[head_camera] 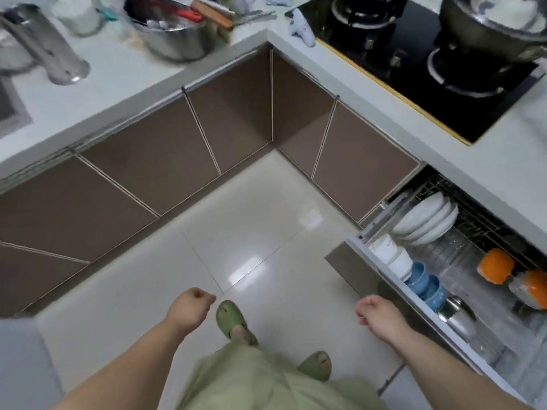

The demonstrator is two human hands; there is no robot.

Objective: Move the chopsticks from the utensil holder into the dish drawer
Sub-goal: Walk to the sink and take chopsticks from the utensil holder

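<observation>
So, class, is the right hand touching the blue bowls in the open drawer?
Apart. The head view shows the right hand outside the dish drawer, with the drawer's front wall between it and the blue bowls.

Glossy floor tiles point(266, 232) — steel, seemingly, the mixing bowl point(174, 39).
</observation>
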